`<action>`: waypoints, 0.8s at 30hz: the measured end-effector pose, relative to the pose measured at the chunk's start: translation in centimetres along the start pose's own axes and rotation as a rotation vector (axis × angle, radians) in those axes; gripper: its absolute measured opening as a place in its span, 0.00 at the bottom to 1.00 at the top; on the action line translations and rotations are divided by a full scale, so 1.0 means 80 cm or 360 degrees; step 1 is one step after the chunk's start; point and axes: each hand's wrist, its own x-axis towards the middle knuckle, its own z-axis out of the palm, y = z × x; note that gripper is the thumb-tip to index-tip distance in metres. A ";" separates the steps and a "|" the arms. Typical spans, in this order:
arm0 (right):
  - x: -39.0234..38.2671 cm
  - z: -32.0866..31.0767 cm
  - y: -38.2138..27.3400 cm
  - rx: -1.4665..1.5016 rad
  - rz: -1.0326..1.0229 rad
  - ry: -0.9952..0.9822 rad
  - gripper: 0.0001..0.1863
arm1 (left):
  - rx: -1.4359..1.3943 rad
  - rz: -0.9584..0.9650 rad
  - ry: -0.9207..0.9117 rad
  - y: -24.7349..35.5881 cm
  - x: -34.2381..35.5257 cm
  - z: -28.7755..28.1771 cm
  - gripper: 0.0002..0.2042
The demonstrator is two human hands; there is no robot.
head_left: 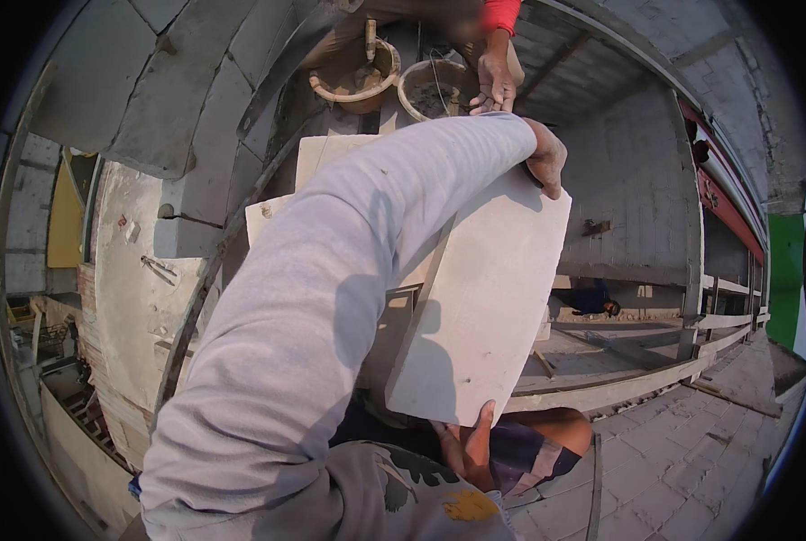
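My left hand (547, 158), at the end of a grey sleeve, grips the upper end of a white rectangular block (475, 307). My right hand (471, 442) holds the block's lower end, thumb up along its face and the other fingers partly hidden. More pale blocks (326, 153) lie behind my left arm, which covers much of them. A co-worker's hand (498, 81) with a red sleeve reaches down just beyond my left hand.
Two mortar buckets (322, 83) (430, 90) stand at the top. Pliers (158, 269) lie on a ledge (128, 316) at left. Wooden rails (619, 386) run along the right. A person in dark clothing (588, 300) is farther off. A bare knee (565, 428) shows below the block.
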 end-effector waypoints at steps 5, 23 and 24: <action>0.074 0.049 0.116 0.0663 0.0875 -0.0341 0.41 | 0.0045 0.0060 0.0101 0.007 0.017 0.006 0.33; 0.179 0.180 -0.097 -0.1740 -0.0021 -0.1016 0.25 | -0.1304 -0.0901 0.1471 0.077 -0.455 0.255 0.32; 0.180 0.199 -0.087 -0.1602 -0.0569 -0.0969 0.23 | -0.1318 -0.1014 0.1460 0.078 -0.464 0.268 0.34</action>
